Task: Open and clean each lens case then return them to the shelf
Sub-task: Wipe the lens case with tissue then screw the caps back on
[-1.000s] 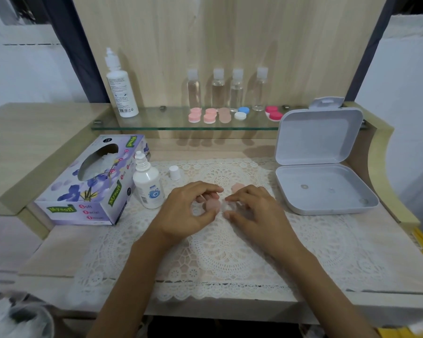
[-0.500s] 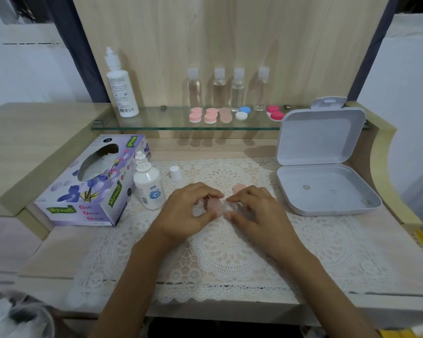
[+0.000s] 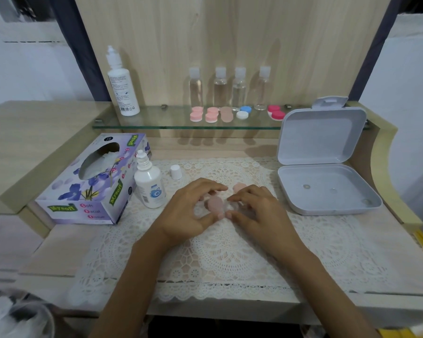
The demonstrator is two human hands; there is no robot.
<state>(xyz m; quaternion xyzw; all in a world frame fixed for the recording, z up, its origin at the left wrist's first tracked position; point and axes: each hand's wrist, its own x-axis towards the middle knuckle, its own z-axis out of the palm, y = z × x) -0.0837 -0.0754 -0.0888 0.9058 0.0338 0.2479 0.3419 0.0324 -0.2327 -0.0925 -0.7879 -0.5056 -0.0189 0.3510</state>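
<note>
A beige lens case lies on the lace mat between my hands. My left hand [image 3: 191, 211] pinches one beige cap [image 3: 215, 203] of it between thumb and fingers. My right hand [image 3: 257, 213] curls round the case's clear base [image 3: 231, 206] from the right. A second beige cap [image 3: 239, 187] lies loose on the mat just behind my right fingers. On the glass shelf [image 3: 156, 118] sit several more lens cases: pink [image 3: 196, 113], pink [image 3: 211, 114], beige [image 3: 227, 113], blue and white [image 3: 243, 112], red [image 3: 276, 112].
An uncapped solution bottle [image 3: 150, 185] stands left of my hands, its white cap [image 3: 175, 172] beside it. A tissue box [image 3: 93, 181] is further left. An open grey box [image 3: 325, 172] stands to the right. A tall bottle [image 3: 121, 84] and several clear bottles [image 3: 230, 89] line the shelf.
My hands stayed over the case; the left fingers shifted slightly on the beige cap, which now shows more between the two hands.
</note>
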